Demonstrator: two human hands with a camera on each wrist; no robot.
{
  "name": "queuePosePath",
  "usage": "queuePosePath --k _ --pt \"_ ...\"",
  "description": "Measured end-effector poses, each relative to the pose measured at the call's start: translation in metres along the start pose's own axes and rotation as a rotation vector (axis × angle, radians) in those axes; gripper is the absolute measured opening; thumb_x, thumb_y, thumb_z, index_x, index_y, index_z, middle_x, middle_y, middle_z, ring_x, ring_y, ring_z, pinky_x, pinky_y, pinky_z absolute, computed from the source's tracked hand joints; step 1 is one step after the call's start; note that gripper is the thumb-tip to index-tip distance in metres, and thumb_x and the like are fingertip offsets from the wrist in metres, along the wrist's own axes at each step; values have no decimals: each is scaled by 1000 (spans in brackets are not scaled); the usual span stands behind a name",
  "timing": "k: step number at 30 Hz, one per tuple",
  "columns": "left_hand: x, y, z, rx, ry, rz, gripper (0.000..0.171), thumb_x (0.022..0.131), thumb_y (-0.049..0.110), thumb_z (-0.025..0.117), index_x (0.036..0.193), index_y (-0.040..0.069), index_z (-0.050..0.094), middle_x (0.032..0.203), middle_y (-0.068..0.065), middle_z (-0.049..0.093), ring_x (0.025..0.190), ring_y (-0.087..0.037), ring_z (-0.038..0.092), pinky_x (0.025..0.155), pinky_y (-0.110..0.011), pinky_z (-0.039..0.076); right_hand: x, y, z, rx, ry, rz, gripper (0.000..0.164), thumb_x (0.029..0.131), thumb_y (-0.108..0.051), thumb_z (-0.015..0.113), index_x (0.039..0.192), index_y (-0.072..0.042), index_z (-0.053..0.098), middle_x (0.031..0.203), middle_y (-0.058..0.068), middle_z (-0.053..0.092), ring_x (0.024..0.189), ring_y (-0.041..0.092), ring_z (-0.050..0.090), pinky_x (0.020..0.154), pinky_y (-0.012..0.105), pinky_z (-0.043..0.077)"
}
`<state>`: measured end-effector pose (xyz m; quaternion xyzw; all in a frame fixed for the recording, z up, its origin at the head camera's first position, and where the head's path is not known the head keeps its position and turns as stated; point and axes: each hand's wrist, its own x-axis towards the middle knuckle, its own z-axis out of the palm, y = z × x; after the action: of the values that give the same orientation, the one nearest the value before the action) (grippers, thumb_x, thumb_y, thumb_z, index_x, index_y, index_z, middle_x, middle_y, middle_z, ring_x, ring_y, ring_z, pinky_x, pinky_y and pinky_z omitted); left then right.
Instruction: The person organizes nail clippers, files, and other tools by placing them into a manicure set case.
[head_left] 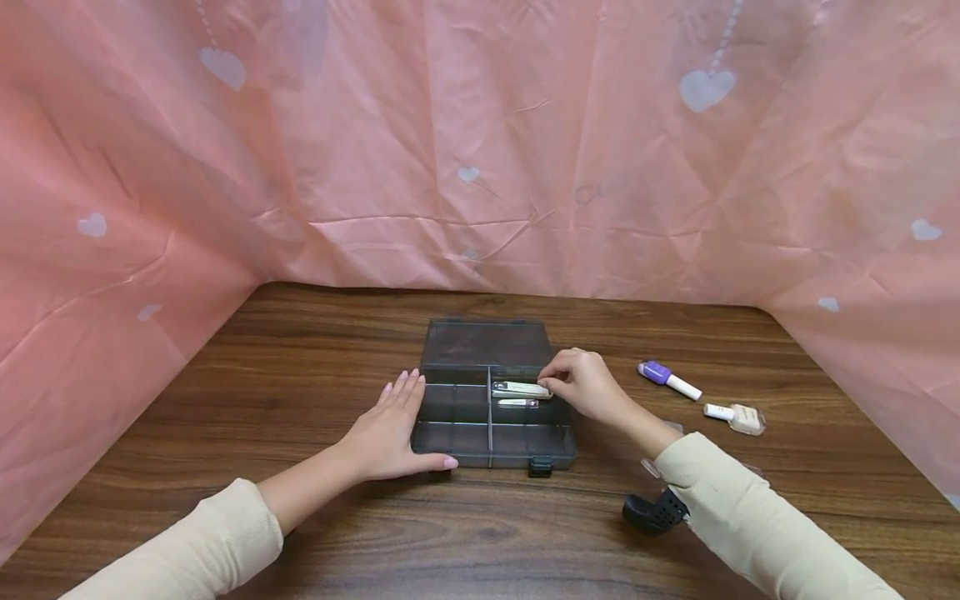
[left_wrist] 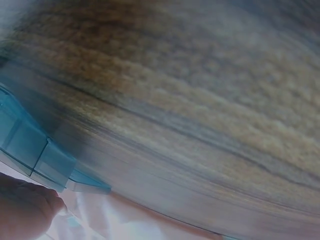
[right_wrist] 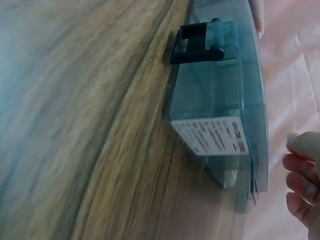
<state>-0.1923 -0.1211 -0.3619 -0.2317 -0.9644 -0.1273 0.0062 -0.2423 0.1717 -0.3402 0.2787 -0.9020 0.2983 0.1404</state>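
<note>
A dark translucent compartment box [head_left: 453,432] stands on the wooden table, its lid [head_left: 487,343] folded back. My left hand [head_left: 384,433] rests against its left side with straight fingers, the thumb along the front edge. In the upper right compartment lie a larger nail clipper [head_left: 517,388] and a smaller nail clipper [head_left: 517,402]. My right hand [head_left: 588,387] has its thumb and forefinger together at the larger clipper's right end. In the right wrist view the bent fingers [right_wrist: 300,165] appear just above the box wall [right_wrist: 210,92]; whether they pinch anything is unclear.
To the right lie a purple nail polish bottle [head_left: 656,372] and a cream nail polish bottle [head_left: 746,419], both white-capped. Small clear items beside the right forearm are partly hidden by it. A black wrist device [head_left: 652,512] hangs below the right sleeve. Pink curtains [head_left: 480,150] surround the table.
</note>
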Motion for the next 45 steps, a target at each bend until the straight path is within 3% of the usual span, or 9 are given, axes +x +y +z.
queuePosePath --k 4,11,23,28,34,39,45 --pt "0 1 -2 -12 11 19 113 70 69 61 143 -8 23 150 -25 23 142 -36 17 116 -47 19 -11 1 -8 3 53 -35 3 77 -1 71 79 0 72 75 5 68 64 6 49 54 22 44" --pt "0 -1 -5 -21 29 40 106 71 66 63 140 -9 31 147 -24 31 140 -36 23 116 -46 22 -36 10 -17 -63 139 -82 14 73 -1 74 86 1 71 82 8 69 77 20 60 62 34 51" --pt "-2 -3 -7 -30 35 34 99 73 63 64 137 -8 37 146 -24 34 138 -37 28 114 -46 26 -67 27 -33 -130 185 -112 23 67 1 77 89 1 71 86 9 69 78 21 63 64 31 54" --pt "-4 -3 -7 -35 27 23 98 74 63 63 137 -6 38 146 -23 34 139 -36 27 114 -46 26 -82 40 -40 -135 191 -68 26 66 3 78 91 4 70 88 9 68 80 13 63 64 29 57" --pt "-6 -3 -9 -30 34 26 95 74 61 64 136 -7 40 145 -23 35 138 -36 27 114 -46 25 -99 55 -48 -146 188 2 27 65 1 78 91 4 70 88 9 68 81 0 58 66 9 48" --pt "-6 -3 -9 -23 46 38 93 75 60 64 134 -8 42 143 -25 37 137 -38 30 113 -47 27 -107 66 -53 -207 178 67 26 66 -3 79 90 0 71 88 9 69 77 2 57 61 15 44" --pt "-7 -3 -9 -22 46 39 92 75 59 64 134 -9 43 143 -25 37 136 -38 31 113 -47 28 -113 74 -56 -241 159 124 22 67 -4 79 87 -1 72 85 8 69 77 3 58 64 11 43"
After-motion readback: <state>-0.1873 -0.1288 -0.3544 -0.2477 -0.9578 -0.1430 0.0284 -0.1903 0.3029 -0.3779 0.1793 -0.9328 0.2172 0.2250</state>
